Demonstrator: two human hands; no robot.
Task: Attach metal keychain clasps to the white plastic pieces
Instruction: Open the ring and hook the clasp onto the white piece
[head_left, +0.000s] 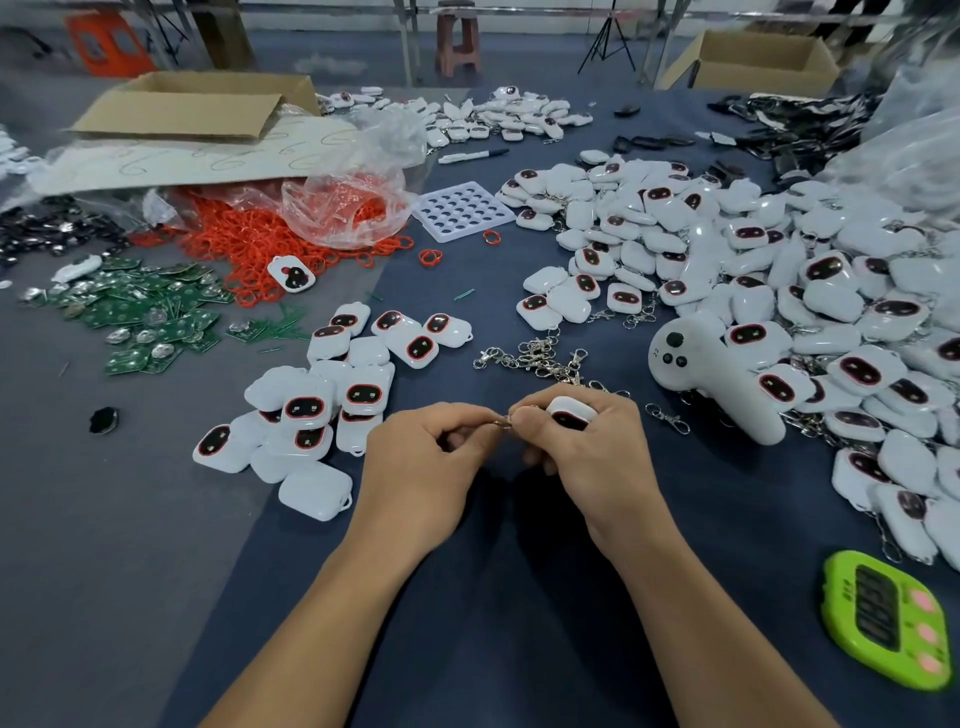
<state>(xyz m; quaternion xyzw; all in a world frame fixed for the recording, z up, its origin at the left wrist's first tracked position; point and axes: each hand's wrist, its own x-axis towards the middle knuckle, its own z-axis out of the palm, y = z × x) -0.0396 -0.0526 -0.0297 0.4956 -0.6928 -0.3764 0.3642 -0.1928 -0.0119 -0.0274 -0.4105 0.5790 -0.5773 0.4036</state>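
Two hands meet at the centre of my view. My left hand (426, 452) curls its fingers and pinches a metal clasp (501, 422). My right hand (587, 447) grips a white plastic piece (571, 413), which touches the clasp at the fingertips. A green timer (883, 618) lies at lower right on the tabletop (130, 519). Just beyond the hands lie loose clasps (540, 358), with a small pile of white pieces (311, 410) to their left. A white controller (711, 379) leans against the big heap of pieces (779, 291) at right. Farther off are green circuit boards (140, 312), orange rings (270, 244), a white tray (462, 210) and a cardboard box (192, 104).
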